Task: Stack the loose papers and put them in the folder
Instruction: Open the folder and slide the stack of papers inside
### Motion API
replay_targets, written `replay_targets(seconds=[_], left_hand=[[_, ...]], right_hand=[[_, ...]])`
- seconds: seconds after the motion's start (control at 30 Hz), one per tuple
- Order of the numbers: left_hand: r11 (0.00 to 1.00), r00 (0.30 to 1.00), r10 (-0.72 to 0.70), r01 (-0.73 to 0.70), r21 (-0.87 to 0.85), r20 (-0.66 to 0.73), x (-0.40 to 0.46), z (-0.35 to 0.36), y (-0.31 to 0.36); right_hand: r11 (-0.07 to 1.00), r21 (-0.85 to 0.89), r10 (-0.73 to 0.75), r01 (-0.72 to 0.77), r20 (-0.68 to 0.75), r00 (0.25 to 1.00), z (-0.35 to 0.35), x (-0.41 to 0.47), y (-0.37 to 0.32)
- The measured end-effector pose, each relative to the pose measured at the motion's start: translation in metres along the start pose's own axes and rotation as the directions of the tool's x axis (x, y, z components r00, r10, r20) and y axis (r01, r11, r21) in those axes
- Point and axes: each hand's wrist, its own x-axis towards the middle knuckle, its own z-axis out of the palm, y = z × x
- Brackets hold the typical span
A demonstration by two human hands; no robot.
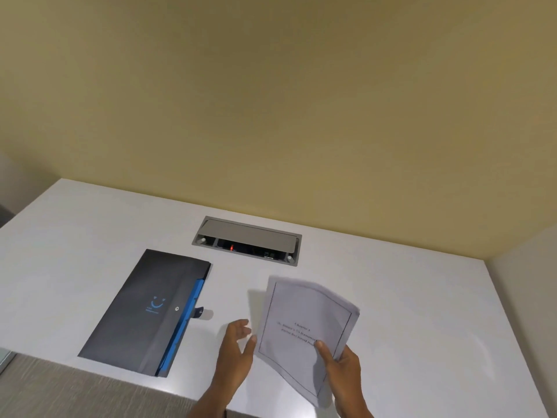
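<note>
Your right hand (pixel 343 362) pinches the stack of printed papers (pixel 307 333) by its near corner, lifted off the white desk (pixel 422 312). Your left hand (pixel 238 345) is open, fingers just at the stack's left edge. The dark snap folder (pixel 144 309) lies shut, left of both hands. Held by one corner, the sheets could sag, fan or slip.

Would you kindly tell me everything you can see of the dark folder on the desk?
The folder is a flat, dark grey envelope-style wallet, apparently plastic, lying diagonally on the white desk, left of the held papers. A pale blue smile logo with small text marks its front. Bright blue inner layers show along its right edge. A round snap sits on the front, and a small strap tab sticks out to the right, seemingly unfastened. Neither hand touches it.
</note>
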Motion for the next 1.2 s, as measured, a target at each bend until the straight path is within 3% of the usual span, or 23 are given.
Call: replay_targets(seconds=[0.13,0.23,0.33,0.43,0.57,0.77,1.0,1.13,1.2], left_hand=[[0.980,0.985,0.038,-0.004,0.198,-0.169,0.011,-0.043,-0.027],[0.909,0.958,0.116,0.005,0.416,-0.264,0.023,-0.083,-0.050],[0.781,0.957,0.136,0.054,0.622,-0.255,0.036,-0.116,-0.065],[0.603,0.979,0.052,0.126,0.788,-0.197,0.049,-0.136,-0.078],[0.512,0.981,0.012,0.160,0.844,-0.193,0.070,-0.151,-0.084],[0.437,0.989,0.059,0.099,0.894,-0.138,0.098,-0.161,-0.083],[0.438,0.996,-0.050,0.092,0.894,-0.078,0.103,-0.156,-0.072],[0.415,0.999,-0.037,0.050,0.908,-0.038,0.102,-0.158,-0.067],[0.460,0.999,-0.031,0.006,0.888,0.009,0.103,-0.158,-0.061]], right_hand=[[0.994,-0.111,0.013,-0.017,-0.043,0.999,-0.005,0.007,0.008],[0.978,-0.201,0.033,-0.051,-0.092,0.995,-0.008,0.007,0.017],[0.974,-0.204,0.070,-0.100,-0.148,0.987,-0.011,0.005,0.028],[0.964,-0.226,0.108,-0.143,-0.160,0.981,-0.012,-0.001,0.038],[0.958,-0.226,0.138,-0.178,-0.180,0.974,-0.010,-0.017,0.038],[0.955,-0.194,0.178,-0.222,-0.220,0.959,-0.001,-0.043,0.030],[0.958,-0.144,0.199,-0.247,-0.287,0.937,0.011,-0.057,0.032],[0.964,-0.127,0.189,-0.233,-0.290,0.938,0.014,-0.058,0.020],[0.970,-0.113,0.177,-0.214,-0.271,0.946,0.012,-0.055,0.009]])
